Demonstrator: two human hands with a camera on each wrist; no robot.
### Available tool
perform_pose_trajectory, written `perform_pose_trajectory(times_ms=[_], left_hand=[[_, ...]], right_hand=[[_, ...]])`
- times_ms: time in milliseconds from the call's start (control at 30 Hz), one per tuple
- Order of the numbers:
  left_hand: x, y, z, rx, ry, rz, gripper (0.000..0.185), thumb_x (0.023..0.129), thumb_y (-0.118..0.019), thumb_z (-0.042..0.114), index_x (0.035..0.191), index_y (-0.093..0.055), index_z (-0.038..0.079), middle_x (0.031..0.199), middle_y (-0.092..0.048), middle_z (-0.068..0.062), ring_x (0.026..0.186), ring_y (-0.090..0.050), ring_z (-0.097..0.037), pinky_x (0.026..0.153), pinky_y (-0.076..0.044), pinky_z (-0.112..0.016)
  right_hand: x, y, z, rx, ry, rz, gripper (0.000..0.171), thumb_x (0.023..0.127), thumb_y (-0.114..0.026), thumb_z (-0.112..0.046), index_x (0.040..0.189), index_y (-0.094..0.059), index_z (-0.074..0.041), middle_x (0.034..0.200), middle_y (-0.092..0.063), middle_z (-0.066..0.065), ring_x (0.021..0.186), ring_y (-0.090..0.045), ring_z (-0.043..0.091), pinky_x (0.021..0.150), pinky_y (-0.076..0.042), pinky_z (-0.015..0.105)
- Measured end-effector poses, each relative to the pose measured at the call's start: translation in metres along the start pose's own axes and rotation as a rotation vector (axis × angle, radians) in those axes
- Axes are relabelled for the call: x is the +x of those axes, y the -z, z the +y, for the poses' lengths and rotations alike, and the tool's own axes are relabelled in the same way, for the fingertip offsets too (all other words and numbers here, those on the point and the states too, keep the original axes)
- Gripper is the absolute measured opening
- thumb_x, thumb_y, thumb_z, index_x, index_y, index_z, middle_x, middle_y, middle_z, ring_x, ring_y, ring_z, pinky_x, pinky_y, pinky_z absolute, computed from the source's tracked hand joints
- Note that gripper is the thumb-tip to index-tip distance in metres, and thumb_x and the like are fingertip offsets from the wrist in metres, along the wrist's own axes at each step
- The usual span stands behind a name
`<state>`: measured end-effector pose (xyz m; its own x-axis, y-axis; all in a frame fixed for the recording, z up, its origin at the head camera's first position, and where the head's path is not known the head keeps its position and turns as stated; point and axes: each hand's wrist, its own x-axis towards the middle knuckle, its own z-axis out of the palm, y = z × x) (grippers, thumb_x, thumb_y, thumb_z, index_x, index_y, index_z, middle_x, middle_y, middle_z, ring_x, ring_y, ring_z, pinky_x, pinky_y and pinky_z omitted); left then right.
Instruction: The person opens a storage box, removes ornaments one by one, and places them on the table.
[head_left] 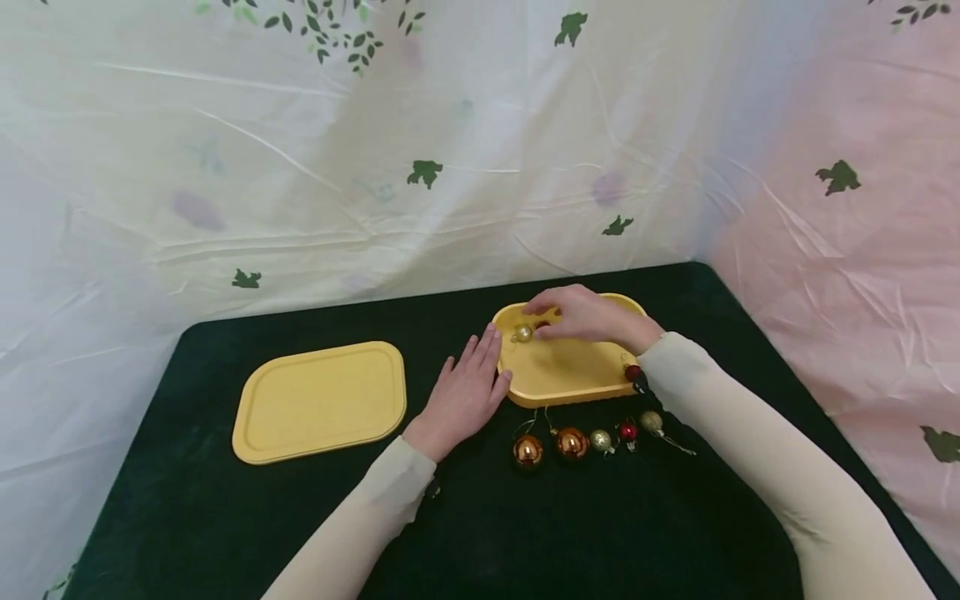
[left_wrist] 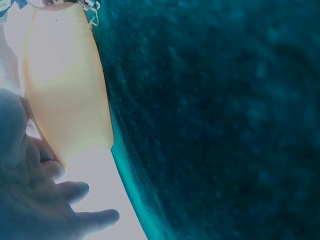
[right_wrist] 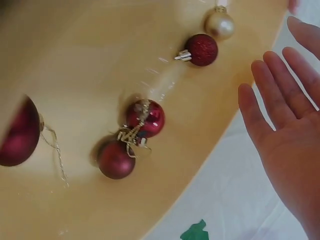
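A dark green worktop carries a yellow lid toward its left edge, a yellow tray toward its far right corner and, nearer the front edge, five baubles in a row.

Left arm: stretched forward and to the right
Left hand: back side up, fingers nearly straight, thumb apart from them
Right arm: comes diagonally forward and to the left
Right hand: palm downward, fingers relaxed, lightly spread
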<state>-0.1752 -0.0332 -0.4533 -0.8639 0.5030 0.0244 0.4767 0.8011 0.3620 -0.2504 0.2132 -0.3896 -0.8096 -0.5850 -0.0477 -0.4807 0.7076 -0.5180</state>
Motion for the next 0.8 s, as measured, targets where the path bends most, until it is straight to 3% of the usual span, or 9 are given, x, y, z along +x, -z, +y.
perform_pose_trajectory(times_ms=[267, 500, 800], left_hand=[[0.001, -0.005, 0.000, 0.007, 0.002, -0.001, 0.068, 0.112, -0.036, 0.045, 0.167, -0.014, 0.013, 0.174, -0.003, 0.000, 0.158, -0.016, -0.028, 0.119, -0.026, -0.064], [0.000, -0.007, 0.001, 0.015, 0.004, 0.008, 0.067, 0.112, -0.036, 0.045, 0.167, -0.014, 0.013, 0.174, -0.003, 0.000, 0.158, -0.017, -0.027, 0.119, -0.026, -0.063], [-0.001, -0.006, 0.001, 0.009, 0.004, 0.003, 0.067, 0.112, -0.035, 0.045, 0.168, -0.012, 0.013, 0.174, -0.003, 0.000, 0.158, -0.016, -0.027, 0.120, -0.026, -0.062]], right_hand=[[0.007, -0.009, 0.008, 0.012, -0.011, -0.072, 0.046, 0.097, -0.074, -0.023, 0.139, -0.065, -0.006, 0.136, -0.067, 0.010, 0.114, -0.066, 0.029, 0.103, -0.050, 0.046], [0.010, -0.017, 0.010, -0.045, -0.018, -0.098, 0.047, 0.096, -0.075, -0.025, 0.137, -0.066, -0.006, 0.126, -0.069, 0.008, 0.103, -0.062, 0.024, 0.097, -0.049, 0.044], [0.012, -0.029, 0.011, -0.031, -0.007, -0.088, 0.043, 0.095, -0.076, -0.016, 0.134, -0.067, -0.001, 0.126, -0.069, 0.011, 0.110, -0.064, 0.025, 0.101, -0.051, 0.046]])
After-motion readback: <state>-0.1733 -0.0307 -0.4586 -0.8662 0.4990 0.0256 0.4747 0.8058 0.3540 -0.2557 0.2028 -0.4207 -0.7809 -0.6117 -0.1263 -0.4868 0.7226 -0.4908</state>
